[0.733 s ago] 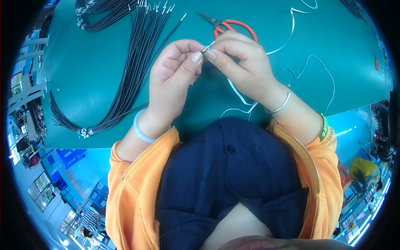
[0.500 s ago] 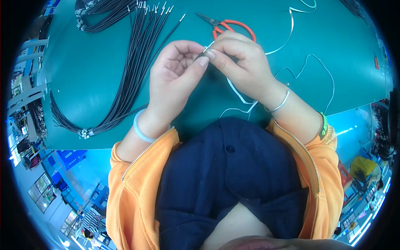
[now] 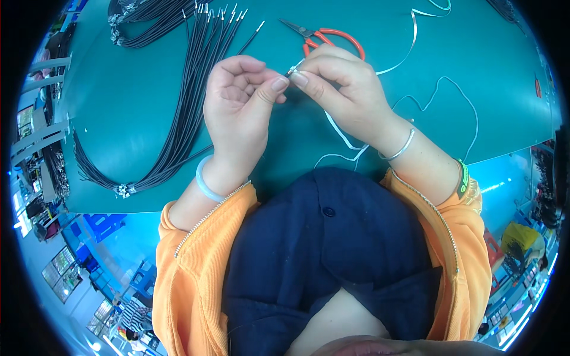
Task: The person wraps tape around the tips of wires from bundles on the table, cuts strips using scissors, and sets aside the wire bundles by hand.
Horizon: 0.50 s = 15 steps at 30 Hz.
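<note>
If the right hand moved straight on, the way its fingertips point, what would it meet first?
Probably the left hand, just ahead of it, though depth is unclear in this one view.

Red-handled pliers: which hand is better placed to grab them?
Right, probably. The right hand is right beside the handles of the pliers; the left hand is farther off. Catch: the right's fingertips pinch a small pale-tipped piece, which it would likely have to release first.
</note>
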Tool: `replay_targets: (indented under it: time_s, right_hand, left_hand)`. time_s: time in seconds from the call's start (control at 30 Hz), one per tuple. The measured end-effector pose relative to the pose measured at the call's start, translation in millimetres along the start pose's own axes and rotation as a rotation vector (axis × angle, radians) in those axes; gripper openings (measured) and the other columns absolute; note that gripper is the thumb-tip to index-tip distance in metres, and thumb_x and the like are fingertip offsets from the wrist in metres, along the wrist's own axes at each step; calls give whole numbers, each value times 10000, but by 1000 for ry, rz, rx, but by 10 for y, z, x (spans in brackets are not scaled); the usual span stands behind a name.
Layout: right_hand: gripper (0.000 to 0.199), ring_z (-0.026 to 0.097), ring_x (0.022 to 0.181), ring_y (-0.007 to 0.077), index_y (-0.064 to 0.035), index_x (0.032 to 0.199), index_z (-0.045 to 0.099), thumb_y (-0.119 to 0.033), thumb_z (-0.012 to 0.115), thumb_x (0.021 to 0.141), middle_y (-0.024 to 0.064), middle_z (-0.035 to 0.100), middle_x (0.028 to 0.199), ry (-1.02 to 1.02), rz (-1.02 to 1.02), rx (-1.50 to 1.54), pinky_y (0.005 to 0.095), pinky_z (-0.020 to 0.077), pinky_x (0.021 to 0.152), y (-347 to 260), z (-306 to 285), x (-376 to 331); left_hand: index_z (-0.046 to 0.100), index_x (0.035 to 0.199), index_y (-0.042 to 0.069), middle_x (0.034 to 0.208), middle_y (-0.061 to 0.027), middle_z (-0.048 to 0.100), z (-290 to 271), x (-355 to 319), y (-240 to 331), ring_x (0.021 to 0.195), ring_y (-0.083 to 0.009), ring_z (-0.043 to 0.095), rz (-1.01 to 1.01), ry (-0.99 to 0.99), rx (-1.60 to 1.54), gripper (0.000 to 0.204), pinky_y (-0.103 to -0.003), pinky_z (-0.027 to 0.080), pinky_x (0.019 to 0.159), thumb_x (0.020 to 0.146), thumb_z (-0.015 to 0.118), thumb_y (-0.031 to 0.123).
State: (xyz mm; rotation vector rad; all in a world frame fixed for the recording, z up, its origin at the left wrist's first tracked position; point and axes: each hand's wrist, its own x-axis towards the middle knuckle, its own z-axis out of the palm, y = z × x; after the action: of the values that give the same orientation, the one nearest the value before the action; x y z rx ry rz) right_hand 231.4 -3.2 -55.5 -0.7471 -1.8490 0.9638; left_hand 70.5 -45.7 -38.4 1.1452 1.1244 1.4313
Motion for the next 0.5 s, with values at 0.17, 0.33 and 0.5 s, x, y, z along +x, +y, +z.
replay_targets:
  time_s: [0.17,0.33,0.5]
  right_hand:
    - [154,558,704,174,3,827,634,-147,605,846,79,581,769,-10,-23,19,261,441,623,15,-7,3]
    - [155,552,693,168,2,844,634,-150,607,846,76,575,759,-31,25,52,258,435,613,28,-16,4]
    - [145,564,715,144,3,867,636,-137,618,837,63,590,782,-78,67,64,244,447,633,40,-48,44]
  left_hand:
    - [358,981,32,797,-132,587,3,14,-38,689,-136,576,92,-55,-62,297,-212,468,568,808,580,-64]
    - [337,968,47,777,-145,590,-13,47,-22,658,-139,568,49,-98,-84,289,-208,455,546,822,566,-52]
    - [348,968,50,760,-143,600,-60,104,29,592,-134,550,-113,-143,-110,266,-206,441,527,835,566,-24]
